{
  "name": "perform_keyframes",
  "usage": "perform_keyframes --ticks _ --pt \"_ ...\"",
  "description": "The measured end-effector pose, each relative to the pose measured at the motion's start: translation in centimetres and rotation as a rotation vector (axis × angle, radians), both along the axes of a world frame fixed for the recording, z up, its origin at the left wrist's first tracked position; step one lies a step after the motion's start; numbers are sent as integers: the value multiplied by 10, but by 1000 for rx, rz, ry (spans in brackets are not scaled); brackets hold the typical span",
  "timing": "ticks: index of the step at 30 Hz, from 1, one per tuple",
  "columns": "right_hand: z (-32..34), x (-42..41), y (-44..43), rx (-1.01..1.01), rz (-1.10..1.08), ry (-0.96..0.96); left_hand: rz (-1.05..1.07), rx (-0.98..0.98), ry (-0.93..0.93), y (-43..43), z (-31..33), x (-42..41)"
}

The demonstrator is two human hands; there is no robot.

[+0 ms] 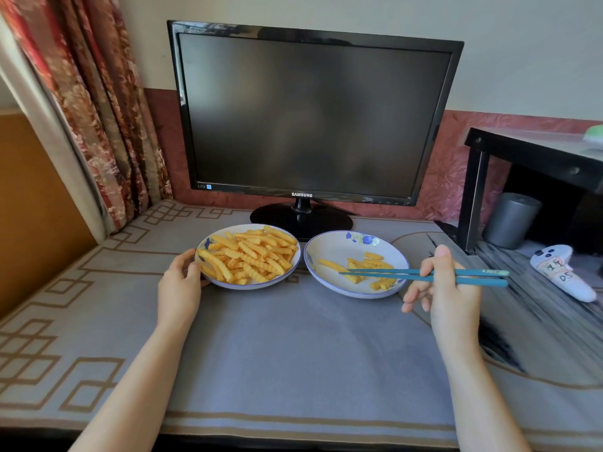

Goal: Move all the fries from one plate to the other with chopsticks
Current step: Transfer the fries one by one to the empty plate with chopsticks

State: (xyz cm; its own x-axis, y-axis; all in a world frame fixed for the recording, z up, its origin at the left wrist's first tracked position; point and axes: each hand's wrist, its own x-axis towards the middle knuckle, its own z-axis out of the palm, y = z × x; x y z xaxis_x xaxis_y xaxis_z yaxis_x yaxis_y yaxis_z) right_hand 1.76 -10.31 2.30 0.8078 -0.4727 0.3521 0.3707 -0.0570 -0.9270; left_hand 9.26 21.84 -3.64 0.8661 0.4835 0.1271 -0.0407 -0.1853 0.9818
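Observation:
Two white plates with blue flower prints stand side by side on the grey cloth. The left plate [295, 267] carries a big heap of crinkle-cut fries [249, 257]. On the right plate [329, 247] lie several fries [365, 267]. My left hand [181, 285] grips the left plate's near-left rim. My right hand [447, 288] holds a pair of teal chopsticks [385, 275] level, pointing left, tips over the right plate's middle. I see no fry between the tips.
A black Samsung monitor [310, 115] stands right behind the plates, its base [301, 220] close to both rims. A black table [535, 151] is at the right, with a grey cup [510, 220] and a white controller [561, 269] below it. Curtains [98, 109] hang at the left.

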Motion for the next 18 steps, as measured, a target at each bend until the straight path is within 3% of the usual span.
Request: perform_keyframes --ticks 10,18 --pt "-1 2 3 58 -93 -37 -5 8 6 -1 1 0" --pt "11 1 31 122 -49 -53 -8 -3 -2 2 -2 0"
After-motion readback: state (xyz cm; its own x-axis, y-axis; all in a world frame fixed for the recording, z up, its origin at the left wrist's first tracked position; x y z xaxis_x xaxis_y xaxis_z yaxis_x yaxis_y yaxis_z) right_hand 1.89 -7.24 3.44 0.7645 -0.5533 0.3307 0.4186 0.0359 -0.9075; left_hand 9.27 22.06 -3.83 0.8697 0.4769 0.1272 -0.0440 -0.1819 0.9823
